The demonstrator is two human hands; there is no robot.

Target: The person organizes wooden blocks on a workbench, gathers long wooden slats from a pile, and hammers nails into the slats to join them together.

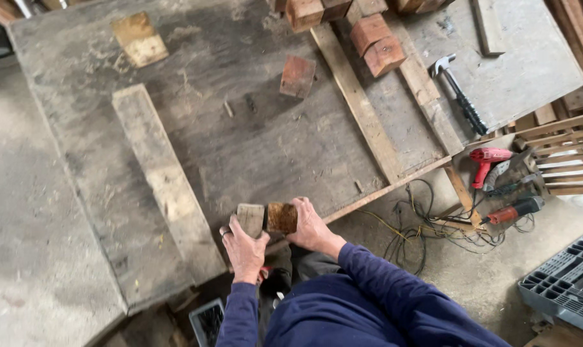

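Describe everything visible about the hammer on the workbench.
The hammer lies flat on the grey board at the bench's far right, apart from both hands. Its bright metal claw head points toward the wood blocks; the black, ribbed-looking handle runs diagonally to the board's near edge, its end about at that edge. Nothing else touches it that I can see.

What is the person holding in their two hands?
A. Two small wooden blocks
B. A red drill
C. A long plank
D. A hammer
A. The left hand grips a pale wooden block and the right hand grips a browner wooden block, side by side at the worktable edge; the hammer lies untouched on the far board.
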